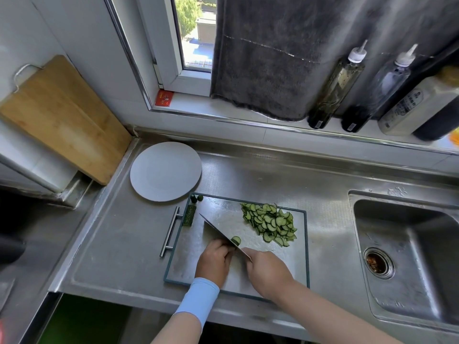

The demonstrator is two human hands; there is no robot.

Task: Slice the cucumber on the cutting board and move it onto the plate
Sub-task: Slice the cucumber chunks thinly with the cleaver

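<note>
A steel cutting board (223, 214) with a dark rim lies on the counter. On its right part is a heap of thin half-round cucumber slices (272, 223). My right hand (268, 271) grips a cleaver (219, 235) whose blade runs diagonally across the board. My left hand (214, 260) presses down a short cucumber piece (236, 240) against the blade. Another uncut cucumber piece (189, 215) lies at the board's left edge, and two small end caps (197, 198) sit in the far-left corner. The white plate (166, 171) stands bare just beyond the board.
A sink (407, 249) with a drain opens to the right. A wooden board (59, 117) leans on the left wall. Bottles (335, 88) line the windowsill beside a hanging grey towel (273, 58). The board's handle (170, 230) sticks out left.
</note>
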